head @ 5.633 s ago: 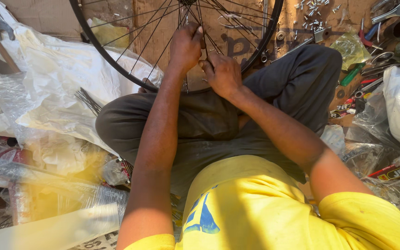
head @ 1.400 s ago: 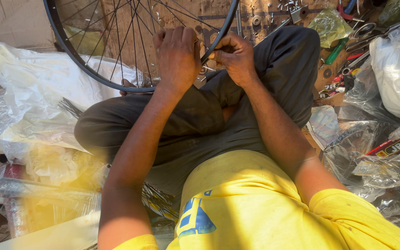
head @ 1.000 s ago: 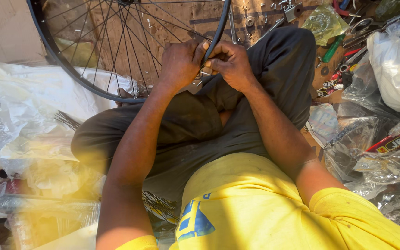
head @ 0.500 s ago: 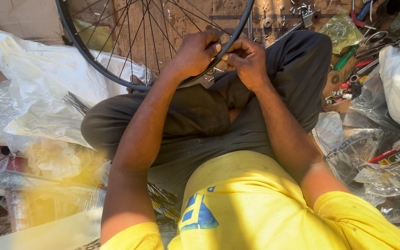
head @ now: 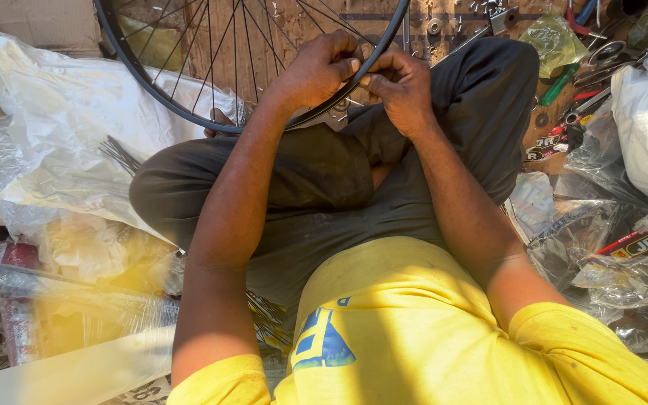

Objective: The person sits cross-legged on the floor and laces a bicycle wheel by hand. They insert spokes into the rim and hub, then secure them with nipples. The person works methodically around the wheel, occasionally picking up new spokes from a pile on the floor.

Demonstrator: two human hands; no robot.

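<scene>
Both hands' fingers (head: 343, 66) pinch the wheel rim (head: 189, 116); clear bags' (head: 601, 247) contents seem unclear.

Wheel rim (head: 155, 94): dark metal, smooth, semi-gloss; thin bright wire spokes (head: 211, 52). Behind the rim, board (head: 324, 19): bare wood, rough, matt, scattered with small dull metal nuts and washers (head: 435, 26). Left of the rim, sheeting (head: 69, 120): thin white plastic, crinkled, glossy in sun. Below the rim, trousers (head: 316, 180): dark woven cloth, matt. Shirt (head: 414, 330): yellow cotton-like cloth, matt. Right of the rim, bags (head: 601, 247): clear crumpled plastic, shiny.
</scene>
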